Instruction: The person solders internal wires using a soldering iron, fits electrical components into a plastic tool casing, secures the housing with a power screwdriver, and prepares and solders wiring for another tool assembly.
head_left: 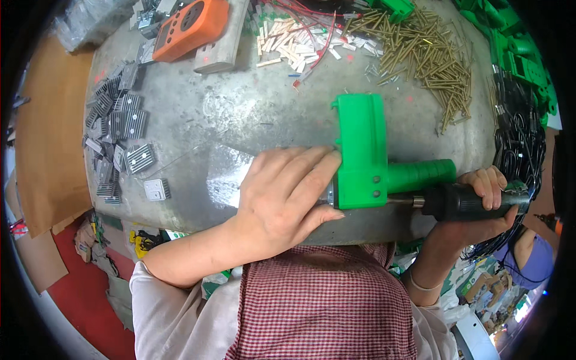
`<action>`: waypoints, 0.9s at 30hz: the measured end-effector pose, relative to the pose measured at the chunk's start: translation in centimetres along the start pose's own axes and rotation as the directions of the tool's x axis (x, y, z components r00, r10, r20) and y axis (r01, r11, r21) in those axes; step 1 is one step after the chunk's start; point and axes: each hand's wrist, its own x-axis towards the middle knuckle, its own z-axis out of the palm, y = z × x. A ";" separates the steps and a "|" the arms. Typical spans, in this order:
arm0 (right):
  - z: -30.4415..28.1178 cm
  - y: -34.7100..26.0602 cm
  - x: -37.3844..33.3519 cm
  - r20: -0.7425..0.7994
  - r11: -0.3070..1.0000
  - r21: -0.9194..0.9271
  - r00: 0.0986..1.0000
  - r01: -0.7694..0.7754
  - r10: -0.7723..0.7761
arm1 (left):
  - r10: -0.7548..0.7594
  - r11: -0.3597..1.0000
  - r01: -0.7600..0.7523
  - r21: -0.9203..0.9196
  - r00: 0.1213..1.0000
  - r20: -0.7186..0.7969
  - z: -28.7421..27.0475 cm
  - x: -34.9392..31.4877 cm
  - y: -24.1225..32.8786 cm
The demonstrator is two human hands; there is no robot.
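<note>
My left hand (291, 192) is closed on the near left side of a green plastic tool housing (362, 144), which has a ribbed round handle pointing right. A metal part shows between hand and housing, mostly hidden by the fingers. In my right hand (489, 191) is a black electric screwdriver (451, 203), held level with its fingers wrapped round the body. Its metal shaft points left and meets the housing's right side near the lower screw hole. Whether a screw sits at the tip I cannot tell.
Long brass-coloured screws (420, 54) lie heaped at the back right, beside small white and wooden pieces (294, 42). Finned grey heat sinks (127, 123) are scattered at the left. An orange multimeter (191, 29) stands at the back left. Black cables (521, 138) and green housings (522, 60) line the right edge.
</note>
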 end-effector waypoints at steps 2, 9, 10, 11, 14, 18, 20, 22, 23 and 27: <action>0.3 0.1 -0.3 0.007 1.000 0.015 1.000 0.001 -0.001 | 0.005 1.000 -0.005 -0.010 1.000 -0.006 0.0 -0.1 -0.1; 0.7 -0.9 0.1 0.001 0.993 -0.114 1.000 -0.027 0.027 | -0.012 0.999 0.013 -0.035 1.000 0.029 -0.2 -0.5 -0.4; 0.7 -1.8 0.3 -0.036 0.977 -0.210 0.999 -0.039 0.032 | -0.008 1.000 0.009 -0.030 1.000 0.017 -0.4 -0.4 -0.4; 0.6 -3.1 0.6 -0.079 0.949 -0.313 0.997 -0.029 0.005 | -0.019 1.000 0.018 0.021 0.999 0.033 -0.8 -0.7 -0.4; 0.2 -10.2 2.1 -0.182 0.798 -0.602 0.968 0.028 -0.171 | -0.042 0.994 0.035 0.103 0.997 0.066 -2.0 -1.4 -0.3; -0.9 -11.7 0.7 -0.098 0.074 -0.995 0.898 -0.073 -0.429 | -0.047 0.991 0.034 0.128 0.993 0.105 -2.6 -2.3 -0.4; -1.4 -9.9 -1.0 0.184 -0.479 -0.877 0.949 0.040 -0.256 | -0.024 0.989 0.007 0.149 0.993 0.112 -3.3 -1.7 -0.6; 3.7 -4.3 -1.8 0.383 -0.408 -0.868 0.904 0.283 -0.187 | -0.026 0.998 0.040 -0.044 0.961 0.274 -5.2 -1.0 -0.2; 5.1 -2.3 -2.0 0.577 -0.471 -0.723 0.817 0.506 -0.009 | 0.022 0.987 0.031 -0.159 0.947 0.319 -6.6 -0.4 -0.5; 8.2 1.5 -1.3 0.415 -0.367 -0.799 0.879 0.476 0.235 | -0.041 0.885 0.297 -0.359 0.817 0.575 -11.0 2.1 -1.0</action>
